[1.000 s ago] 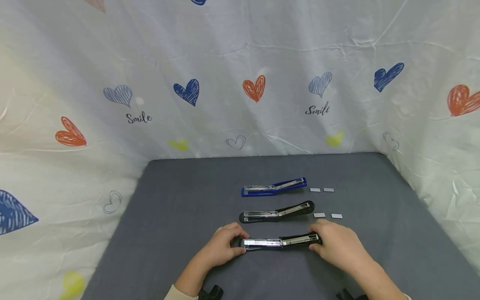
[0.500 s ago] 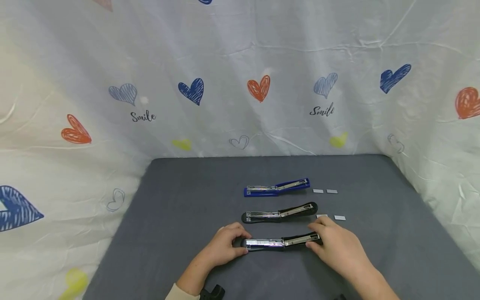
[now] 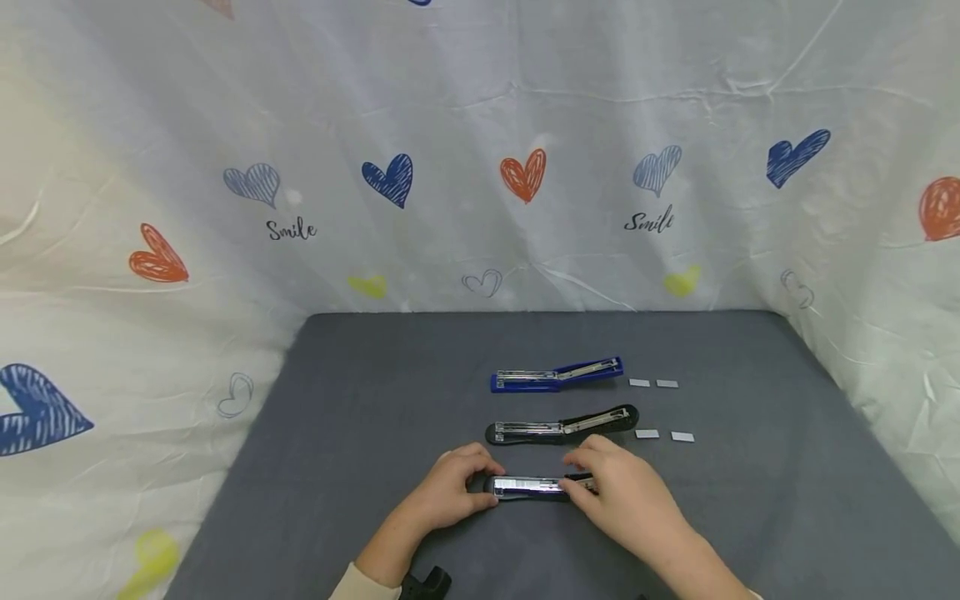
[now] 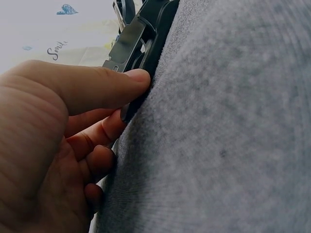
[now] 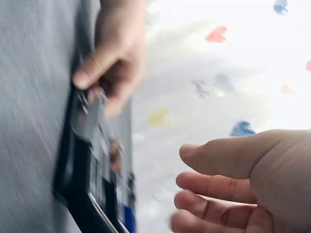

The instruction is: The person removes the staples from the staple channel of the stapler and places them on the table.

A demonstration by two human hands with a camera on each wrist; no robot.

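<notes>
Left hand (image 3: 450, 492) is lying curled at the left end of the near black stapler (image 3: 534, 487), thumb and fingers pinching that end. Right hand (image 3: 618, 500) is arching over the stapler's right half, covering it; whether its fingers are gripping cannot be told, and the right wrist view is blurring. Behind the stapler a second black stapler (image 3: 562, 427) is lying on the grey table (image 3: 360, 417).

Blue stapler (image 3: 556, 376), black stapler (image 3: 561, 424) — four staple strips (image 3: 639, 383) beside them, grey table (image 3: 360, 417).
</notes>
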